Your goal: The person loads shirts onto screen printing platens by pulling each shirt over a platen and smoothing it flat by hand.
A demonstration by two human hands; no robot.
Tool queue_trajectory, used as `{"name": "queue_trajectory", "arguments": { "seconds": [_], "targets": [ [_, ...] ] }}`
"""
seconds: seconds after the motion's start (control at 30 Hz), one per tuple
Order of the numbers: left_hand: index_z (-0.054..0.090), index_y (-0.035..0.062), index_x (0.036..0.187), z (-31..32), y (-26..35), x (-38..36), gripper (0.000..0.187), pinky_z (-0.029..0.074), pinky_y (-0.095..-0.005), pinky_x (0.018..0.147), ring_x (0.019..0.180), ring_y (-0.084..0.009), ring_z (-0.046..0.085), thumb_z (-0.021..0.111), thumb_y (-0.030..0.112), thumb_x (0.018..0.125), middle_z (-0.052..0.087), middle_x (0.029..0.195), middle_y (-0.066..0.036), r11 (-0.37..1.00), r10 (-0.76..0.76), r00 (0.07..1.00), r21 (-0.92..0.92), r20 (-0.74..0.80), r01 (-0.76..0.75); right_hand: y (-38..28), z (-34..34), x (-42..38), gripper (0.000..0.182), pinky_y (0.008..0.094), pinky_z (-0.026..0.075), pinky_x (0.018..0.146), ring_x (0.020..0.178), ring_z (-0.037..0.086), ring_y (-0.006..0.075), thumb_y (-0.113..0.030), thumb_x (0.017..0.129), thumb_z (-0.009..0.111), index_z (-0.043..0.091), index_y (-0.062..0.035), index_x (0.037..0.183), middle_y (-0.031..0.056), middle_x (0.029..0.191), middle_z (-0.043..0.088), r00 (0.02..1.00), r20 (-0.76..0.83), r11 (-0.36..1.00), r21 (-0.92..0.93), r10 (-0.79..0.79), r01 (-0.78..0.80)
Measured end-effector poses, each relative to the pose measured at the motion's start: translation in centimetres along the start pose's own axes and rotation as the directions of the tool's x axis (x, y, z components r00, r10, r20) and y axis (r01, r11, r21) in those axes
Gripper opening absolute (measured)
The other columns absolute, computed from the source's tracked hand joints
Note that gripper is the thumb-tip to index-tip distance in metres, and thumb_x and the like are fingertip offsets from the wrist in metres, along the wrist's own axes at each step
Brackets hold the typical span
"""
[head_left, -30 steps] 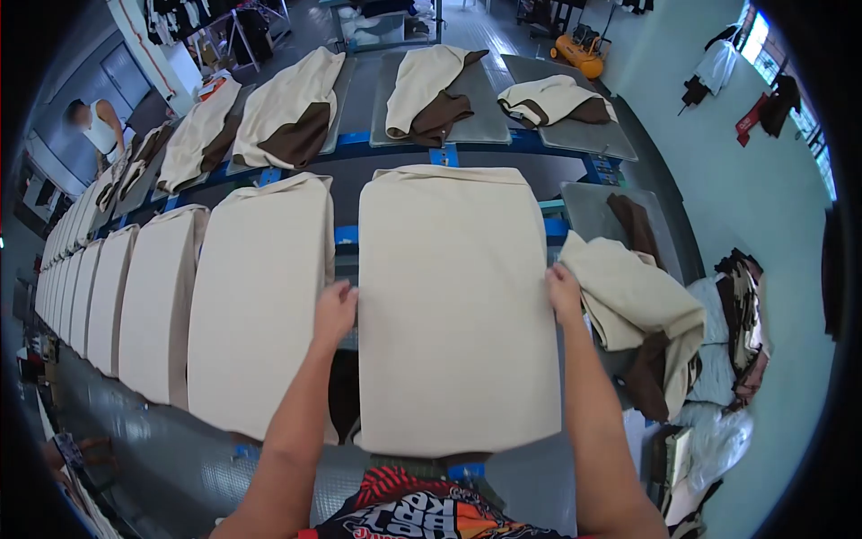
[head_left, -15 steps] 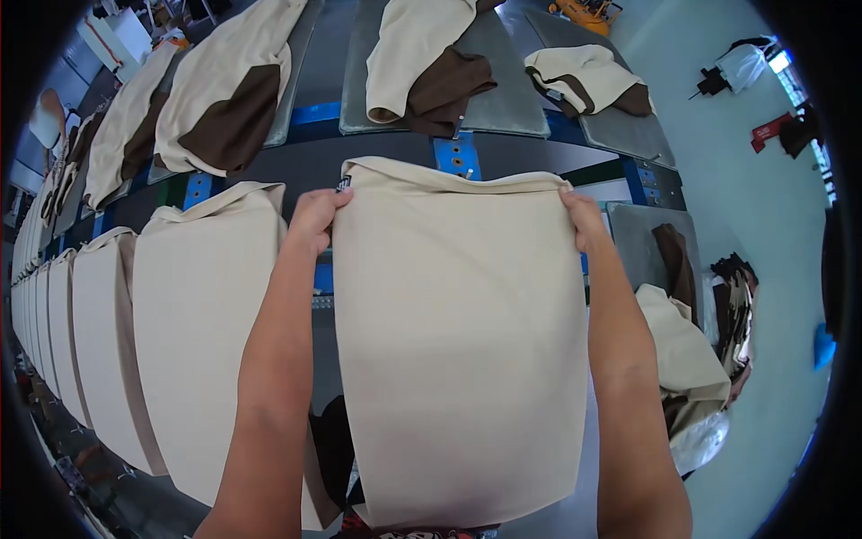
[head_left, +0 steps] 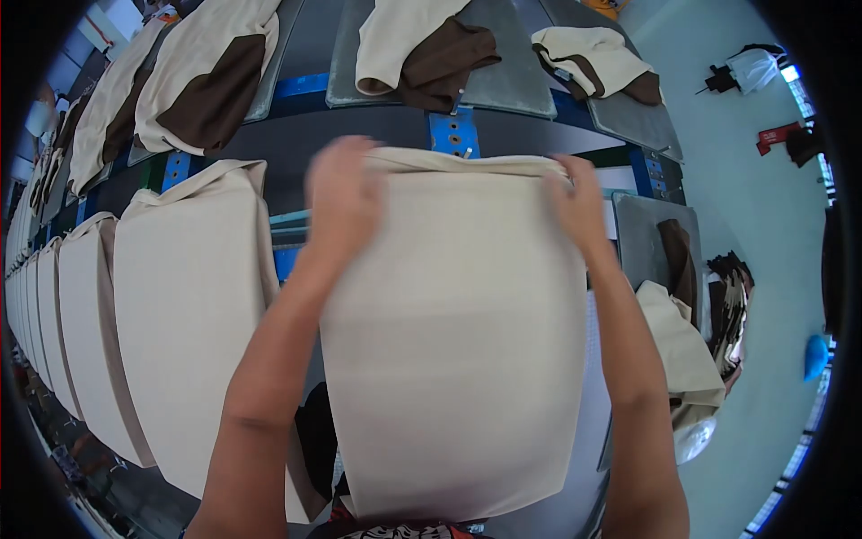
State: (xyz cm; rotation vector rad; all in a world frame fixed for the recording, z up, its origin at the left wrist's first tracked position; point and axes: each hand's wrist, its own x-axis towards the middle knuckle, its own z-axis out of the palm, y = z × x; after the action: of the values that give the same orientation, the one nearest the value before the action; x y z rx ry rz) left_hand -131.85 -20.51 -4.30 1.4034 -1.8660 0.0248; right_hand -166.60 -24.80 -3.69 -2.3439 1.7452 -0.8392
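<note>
A cream garment lies smooth over the flat board in front of me, its folded edge running across the far end. At the far left corner is my left hand, smeared by motion, so its fingers cannot be made out. My right hand is at the far right corner, thumb and fingers bent in around the folded edge, closed on the cloth. The board under the garment is mostly hidden.
More boards covered with cream garments line up to the left. Across a dark rail with blue brackets, grey boards carry cream-and-brown garments. Loose cream cloth and a grey board are at the right.
My left hand has moved right and slightly away from me, over the garment's corner. My right hand has shifted a little inward along the folded edge. The view has shifted slightly.
</note>
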Motion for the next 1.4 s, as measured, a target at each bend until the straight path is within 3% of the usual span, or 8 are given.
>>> {"name": "queue_trajectory", "arguments": {
  "seconds": [0.07, 0.3, 0.57, 1.03, 1.23, 1.3, 1.33, 1.4],
  "targets": [
    [0.051, 0.0135, 0.129, 1.0, 4.8, 0.6, 0.047, 0.030, -0.0524, 0.105, 0.128, -0.0296, 0.040, 0.059, 0.033, 0.087, 0.048, 0.134, -0.010, 0.985, 0.169, 0.888, -0.058, 0.428, -0.160, -4.1, 2.3, -0.9, 0.046, 0.0446, 0.028, 0.107, 0.128, 0.041, 0.0304, -0.030, 0.086, 0.062, 0.053, -0.0077, 0.125, 0.0132, 0.135, 0.049, 0.941, 0.176, 0.957, 0.060, -0.290, 0.284],
    [0.037, 0.0254, 0.143, 4.5, 4.8, 0.2, 0.058, 0.014, -0.0543, 0.112, 0.141, -0.0286, 0.021, 0.037, 0.055, 0.093, 0.027, 0.152, -0.001, 0.982, -0.038, 0.807, 0.172, 0.589, -0.079, -5.0, 3.8, -1.8, 0.055, 0.0506, 0.013, 0.113, 0.138, 0.027, 0.0278, -0.049, 0.092, 0.045, 0.042, -0.0212, 0.140, 0.0080, 0.149, 0.033, 0.929, 0.369, 0.981, -0.161, -0.038, 0.104],
    [0.035, 0.0284, 0.144, -4.0, 8.7, -10.2, 0.058, 0.002, -0.0588, 0.112, 0.144, -0.0318, 0.008, 0.034, 0.057, 0.093, 0.017, 0.156, -0.006, 0.922, -0.199, 0.817, 0.386, 0.542, -0.032, -5.6, -1.8, -15.1, 0.065, 0.0524, 0.009, 0.113, 0.142, 0.014, 0.0321, -0.054, 0.093, 0.040, 0.030, -0.0191, 0.146, 0.0113, 0.155, 0.018, 0.947, 0.309, 0.944, -0.330, 0.084, 0.024],
    [0.045, 0.0337, 0.137, -19.7, 31.0, -42.2, 0.050, 0.006, -0.0725, 0.102, 0.141, -0.0396, 0.012, 0.051, 0.046, 0.089, 0.024, 0.152, -0.008, 0.965, -0.013, 0.731, 0.200, 0.682, -0.169, -18.4, -14.0, -52.8, 0.051, 0.0656, 0.011, 0.107, 0.141, 0.013, 0.0403, -0.043, 0.089, 0.052, 0.044, -0.0304, 0.138, 0.0158, 0.153, 0.020, 0.886, 0.451, 0.978, -0.107, -0.111, 0.177],
    [0.043, 0.0316, 0.138, -18.1, 31.8, -40.6, 0.048, 0.011, -0.0739, 0.101, 0.140, -0.0411, 0.013, 0.050, 0.042, 0.092, 0.023, 0.152, -0.009, 0.992, -0.108, 0.708, 0.121, 0.698, 0.032, -14.9, -14.8, -50.9, 0.043, 0.0611, 0.020, 0.108, 0.135, 0.030, 0.0355, -0.020, 0.083, 0.058, 0.057, -0.0220, 0.125, 0.0142, 0.142, 0.039, 0.814, 0.530, 0.965, 0.035, -0.237, 0.258],
    [0.041, 0.0309, 0.140, -16.3, 32.7, -39.0, 0.051, 0.009, -0.0757, 0.099, 0.140, -0.0426, 0.011, 0.043, 0.049, 0.093, 0.021, 0.153, -0.008, 0.990, -0.111, 0.712, 0.137, 0.693, 0.021, -12.6, -14.1, -47.6, 0.038, 0.0591, 0.022, 0.107, 0.131, 0.036, 0.0335, -0.018, 0.082, 0.058, 0.060, -0.0123, 0.119, 0.0135, 0.137, 0.045, 0.813, 0.574, 0.930, 0.344, -0.099, -0.129],
    [0.041, 0.0309, 0.140, -15.5, 33.1, -38.0, 0.051, 0.009, -0.0757, 0.099, 0.140, -0.0426, 0.011, 0.043, 0.049, 0.093, 0.021, 0.153, -0.008, 0.990, -0.113, 0.719, 0.139, 0.686, 0.023, -12.3, -14.1, -46.2, 0.038, 0.0591, 0.022, 0.107, 0.131, 0.036, 0.0335, -0.018, 0.082, 0.058, 0.060, -0.0123, 0.119, 0.0135, 0.137, 0.045, 0.813, 0.572, 0.932, 0.343, -0.106, -0.120],
    [0.039, 0.0309, 0.141, -13.6, 33.7, -35.8, 0.057, 0.006, -0.0776, 0.097, 0.140, -0.0438, 0.008, 0.038, 0.058, 0.091, 0.020, 0.154, -0.009, 0.963, -0.132, 0.744, 0.262, 0.655, -0.061, -12.2, -14.4, -43.6, 0.043, 0.0577, 0.024, 0.107, 0.130, 0.036, 0.0358, -0.020, 0.082, 0.059, 0.055, -0.0067, 0.124, 0.0150, 0.136, 0.045, 0.982, 0.186, 0.998, 0.065, -0.016, 0.004]
  ]
}}
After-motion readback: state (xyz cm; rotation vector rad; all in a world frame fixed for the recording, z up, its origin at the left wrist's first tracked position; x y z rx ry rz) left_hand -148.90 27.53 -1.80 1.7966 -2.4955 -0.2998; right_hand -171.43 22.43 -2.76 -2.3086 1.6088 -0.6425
